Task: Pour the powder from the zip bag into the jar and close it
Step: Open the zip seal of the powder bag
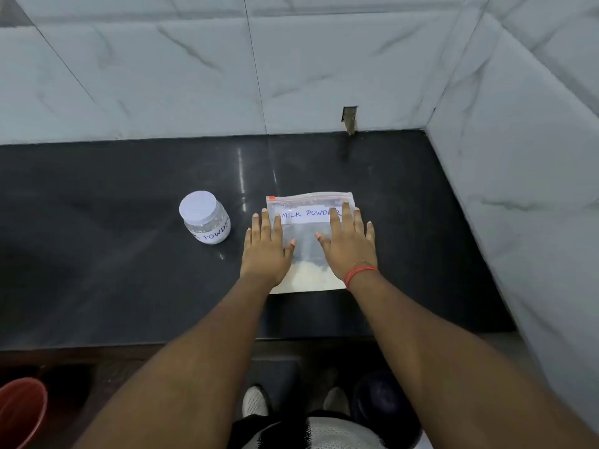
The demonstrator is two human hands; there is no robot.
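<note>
A clear zip bag (pixel 308 207) labelled "MILK POWDER" lies flat on the black counter (pixel 129 270), its zip strip at the far edge. Pale powder (pixel 312 275) is gathered at the bag's near end. My left hand (pixel 267 251) rests palm down on the bag's left side, fingers spread. My right hand (pixel 348 244) lies flat on its right side, a red thread on the wrist. To the left of the bag stands a clear plastic jar (pixel 205 218) with a white lid on it and a "POWDER" label; it is apart from both hands.
White marble-tiled walls (pixel 291 76) close the counter at the back and on the right. A small hole (pixel 349 119) shows in the back wall. Below the counter's front edge are a red bucket (pixel 19 413) at left, my shoes and a dark container at right.
</note>
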